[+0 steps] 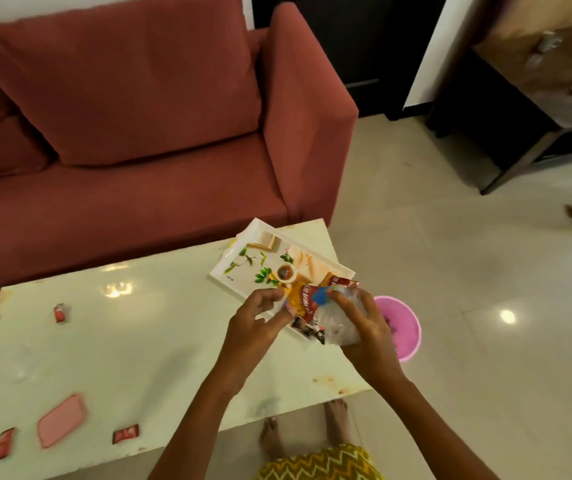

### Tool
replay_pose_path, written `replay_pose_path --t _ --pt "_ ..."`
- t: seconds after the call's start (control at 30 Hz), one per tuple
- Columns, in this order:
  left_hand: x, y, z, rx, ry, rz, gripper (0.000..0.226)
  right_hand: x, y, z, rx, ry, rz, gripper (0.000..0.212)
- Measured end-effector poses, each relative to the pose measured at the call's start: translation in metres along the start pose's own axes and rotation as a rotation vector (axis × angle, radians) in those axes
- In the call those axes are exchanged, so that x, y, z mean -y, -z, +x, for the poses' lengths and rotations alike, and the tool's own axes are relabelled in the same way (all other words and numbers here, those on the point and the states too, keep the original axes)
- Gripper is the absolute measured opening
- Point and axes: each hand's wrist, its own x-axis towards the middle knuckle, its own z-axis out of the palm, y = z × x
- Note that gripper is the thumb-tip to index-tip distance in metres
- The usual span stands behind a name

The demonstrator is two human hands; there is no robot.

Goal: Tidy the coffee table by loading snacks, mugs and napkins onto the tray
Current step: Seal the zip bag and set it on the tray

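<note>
Reaching over the tray's [243, 268] near corner, you are pinching the snack wrapper [307, 306] with your left hand [255, 327] and clutching a clear bag [340, 330] in your right hand [367, 327], probably to drop both together.

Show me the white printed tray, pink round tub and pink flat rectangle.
white printed tray [239, 276]: head view, printed base.
pink round tub [405, 327]: head view, inside.
pink flat rectangle [62, 421]: head view, centre.

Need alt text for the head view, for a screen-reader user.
Two hands work over a white tray on a pale coffee table: the left hand pinches a snack packet, the right hand grips a clear plastic bag. Three red sachets and a pink case lie on the table; a red sofa stands behind.
</note>
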Motion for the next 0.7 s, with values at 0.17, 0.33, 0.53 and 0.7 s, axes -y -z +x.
replay_pose_path --t 0.17,0.33,0.53,0.7 --pt "0.016 -0.058 0.047 -0.045 -0.009 -0.027 0.015 -0.119 -0.008 -0.013 0.062 -0.407 0.049 0.075" --pt "0.051 -0.114 0.112 -0.058 -0.021 0.021 0.013 -0.239 -0.049 -0.021 0.148 -0.579 -0.017 0.073" --pt "0.105 -0.152 0.173 -0.09 -0.065 0.068 0.013 -0.345 -0.117 -0.026 0.259 -0.658 -0.14 0.073" --pt "0.145 -0.163 0.196 -0.14 -0.051 0.125 0.012 -0.407 -0.171 -0.032 0.384 -0.673 -0.164 0.092"
